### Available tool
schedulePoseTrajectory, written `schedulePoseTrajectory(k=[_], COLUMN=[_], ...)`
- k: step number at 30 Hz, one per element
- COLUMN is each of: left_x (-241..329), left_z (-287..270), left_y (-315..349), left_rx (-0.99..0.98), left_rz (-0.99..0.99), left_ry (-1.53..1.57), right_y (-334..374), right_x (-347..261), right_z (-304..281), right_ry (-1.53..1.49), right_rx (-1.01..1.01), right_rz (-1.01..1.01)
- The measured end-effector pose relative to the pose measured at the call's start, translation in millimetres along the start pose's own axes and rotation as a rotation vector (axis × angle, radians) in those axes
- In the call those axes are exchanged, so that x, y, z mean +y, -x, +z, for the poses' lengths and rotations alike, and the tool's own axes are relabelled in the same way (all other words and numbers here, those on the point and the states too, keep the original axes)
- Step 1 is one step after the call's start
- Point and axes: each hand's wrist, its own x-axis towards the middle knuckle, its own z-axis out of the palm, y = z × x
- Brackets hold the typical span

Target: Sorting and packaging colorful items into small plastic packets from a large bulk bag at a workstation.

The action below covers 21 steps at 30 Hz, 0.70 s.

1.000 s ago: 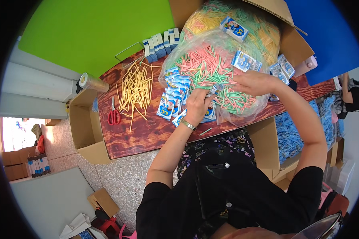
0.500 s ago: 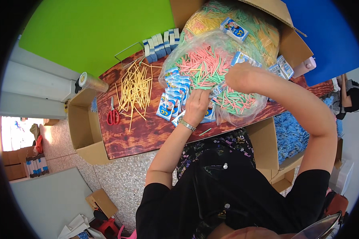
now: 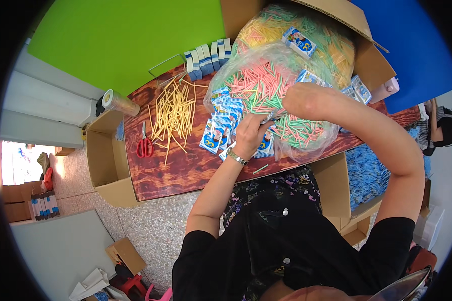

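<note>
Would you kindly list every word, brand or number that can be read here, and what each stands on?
I don't copy printed words or brands, but here is where print shows.
Upper packet: bold print on white and blue.
Fanned packets: print partly overlapped.
Packet at the left hand: too covered to read.
Blue heap: any print is too small.

Tabletop (image 3: pixel 171 176) looks like glossy grained wood. Open bag (image 3: pixel 300 152) is thin, wrinkled clear plastic; packets (image 3: pixel 214 137) are shiny film. Carton (image 3: pixel 374 69): matt cardboard. Scissors (image 3: pixel 144 146): metal blades, smooth plastic handles. Wristband (image 3: pixel 237 157): shiny metal.
</note>
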Motion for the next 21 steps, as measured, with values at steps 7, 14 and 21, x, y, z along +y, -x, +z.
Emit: schedulePoseTrajectory(k=[7,14,21], left_x=[-0.8,-6.4,-1.7], left_z=[0.1,-11.6,-13.1], left_y=[-2.8,1.2,6.0], left_rx=[0.024,-0.027,-0.121], left_rz=[-0.134,-0.262,-0.318], left_ry=[-0.007,0.098,0.050], right_y=[-0.3,-31.5,-42.4], right_x=[2.5,29.3,26.8], right_z=[8.1,179.5,208.7], right_ry=[-0.312,-0.185,-0.161], right_rx=[0.567,0.178,0.438], right_rz=[-0.226,0.034,0.174])
